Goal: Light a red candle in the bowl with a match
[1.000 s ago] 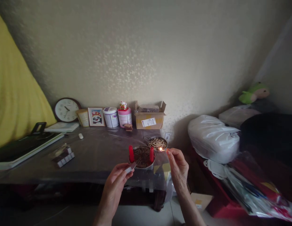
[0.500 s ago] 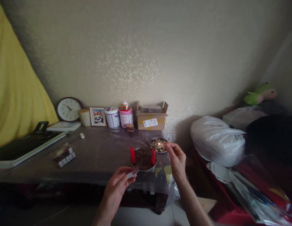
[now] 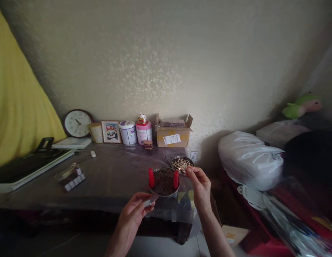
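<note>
Between the thumb and fingers of my left hand (image 3: 135, 210) is a small matchbox (image 3: 151, 200), held in front of the table edge. My right hand (image 3: 200, 185) pinches a match (image 3: 183, 170) with a small flame at its tip. That flame is just right of the right-hand red candle (image 3: 176, 179) and above its top. Another red candle (image 3: 151, 177) stands at the left side of the same round bowl (image 3: 163, 195), which is filled with dark grains. Behind the match is a round dish (image 3: 182, 157) heaped with matchsticks.
A pack of matchboxes (image 3: 74, 179) lies on the table (image 3: 109, 171) at left. Along the wall stand a clock (image 3: 78, 123), a framed panda picture (image 3: 111, 132), two tubs and an open carton (image 3: 173, 137). White bags (image 3: 248, 159) are piled at right.
My right hand has lowered slightly, bringing the burning match down and nearer the right candle. The flame looks smaller and dimmer. My left hand keeps the matchbox almost where it was.
</note>
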### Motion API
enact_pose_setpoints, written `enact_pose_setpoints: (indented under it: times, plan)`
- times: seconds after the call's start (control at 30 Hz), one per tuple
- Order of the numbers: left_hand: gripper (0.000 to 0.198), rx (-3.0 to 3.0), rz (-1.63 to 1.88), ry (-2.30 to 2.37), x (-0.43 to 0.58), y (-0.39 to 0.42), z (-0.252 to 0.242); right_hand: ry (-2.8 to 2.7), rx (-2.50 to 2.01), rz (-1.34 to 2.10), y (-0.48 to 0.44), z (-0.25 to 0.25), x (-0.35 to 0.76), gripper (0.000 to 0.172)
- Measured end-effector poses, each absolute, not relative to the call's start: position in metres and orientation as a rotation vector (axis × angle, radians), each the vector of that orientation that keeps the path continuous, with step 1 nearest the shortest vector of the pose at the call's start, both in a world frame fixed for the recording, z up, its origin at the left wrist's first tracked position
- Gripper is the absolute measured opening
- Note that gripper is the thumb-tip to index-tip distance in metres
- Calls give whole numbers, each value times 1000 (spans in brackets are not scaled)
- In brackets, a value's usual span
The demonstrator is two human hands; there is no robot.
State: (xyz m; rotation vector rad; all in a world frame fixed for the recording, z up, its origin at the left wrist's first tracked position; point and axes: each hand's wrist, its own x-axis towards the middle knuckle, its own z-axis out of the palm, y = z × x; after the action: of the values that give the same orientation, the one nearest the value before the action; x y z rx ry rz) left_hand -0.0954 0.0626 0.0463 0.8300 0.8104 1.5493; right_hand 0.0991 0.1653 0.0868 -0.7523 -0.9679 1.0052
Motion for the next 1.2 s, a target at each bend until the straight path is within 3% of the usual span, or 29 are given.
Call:
enact_pose_setpoints:
  times: [1.2]
  plan:
    - [18, 805, 1548, 820, -97, 63, 47, -1053, -801, 931, 162, 84, 94, 22]
